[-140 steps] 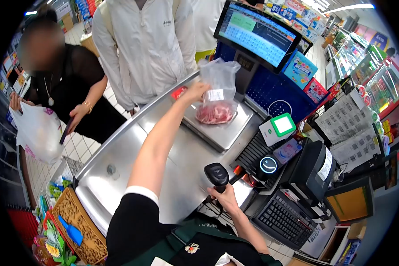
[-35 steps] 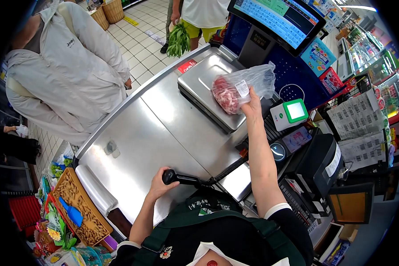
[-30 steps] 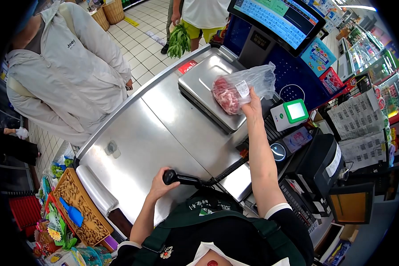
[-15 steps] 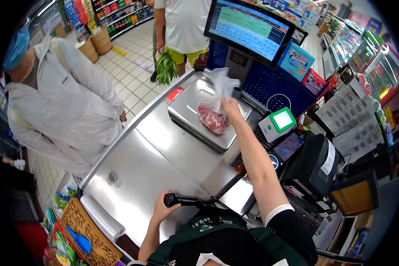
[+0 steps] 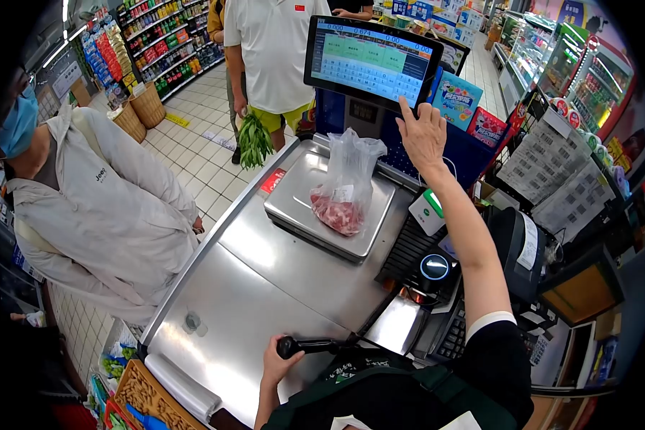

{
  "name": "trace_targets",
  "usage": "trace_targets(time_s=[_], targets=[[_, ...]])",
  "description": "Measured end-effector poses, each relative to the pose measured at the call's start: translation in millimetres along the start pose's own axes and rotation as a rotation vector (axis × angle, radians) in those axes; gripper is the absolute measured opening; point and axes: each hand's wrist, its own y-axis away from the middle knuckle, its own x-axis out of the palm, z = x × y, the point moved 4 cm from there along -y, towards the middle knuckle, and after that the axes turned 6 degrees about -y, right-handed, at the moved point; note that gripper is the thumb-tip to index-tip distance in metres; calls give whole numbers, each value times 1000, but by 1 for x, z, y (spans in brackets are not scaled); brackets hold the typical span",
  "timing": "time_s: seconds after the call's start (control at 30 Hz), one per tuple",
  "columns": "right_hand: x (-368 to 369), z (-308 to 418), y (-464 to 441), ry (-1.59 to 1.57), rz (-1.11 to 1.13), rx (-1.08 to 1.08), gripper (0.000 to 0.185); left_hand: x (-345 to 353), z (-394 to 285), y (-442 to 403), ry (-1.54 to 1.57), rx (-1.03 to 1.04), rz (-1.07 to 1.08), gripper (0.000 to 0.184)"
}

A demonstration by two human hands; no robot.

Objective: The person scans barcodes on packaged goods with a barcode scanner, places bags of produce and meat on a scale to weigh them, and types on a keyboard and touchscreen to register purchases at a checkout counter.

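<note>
My right hand reaches to the lower edge of the touchscreen, index finger stretched out and the other fingers loosely bent, with nothing in it. A clear plastic bag of raw meat stands by itself on the steel scale, its top upright and a white label on its side. Low in the view, my left hand is wrapped round the black head of a handheld barcode scanner, held over the steel counter.
A green-framed payment box, a round black device with a lit ring and a keyboard lie right of the scale. A plastic bag roll lies front left. Two customers stand beyond the counter, one holding leafy greens.
My right hand has let go of the meat bag and moved up and right to the touchscreen. The bag now stands on the scale. My left hand still grips the scanner.
</note>
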Motion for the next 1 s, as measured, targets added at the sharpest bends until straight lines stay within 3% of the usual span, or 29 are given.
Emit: trace_targets(time_s=[0.43, 0.6, 0.67, 0.8, 1.0], targets=[[10, -14, -34, 172, 36, -9, 53, 1, 8, -2, -13, -47, 23, 64], [12, -1, -6, 112, -15, -93, 55, 1, 6, -1, 7, -30, 18, 64], [21, -3, 2, 94, 67, -53, 54, 0, 4, 0, -2, -51, 17, 64], [6, -10, -15, 97, -56, -1, 55, 0, 2, -1, 13, -11, 8, 63], [9, -19, -9, 109, -39, -33, 56, 0, 5, -3, 9, -21, 14, 63]])
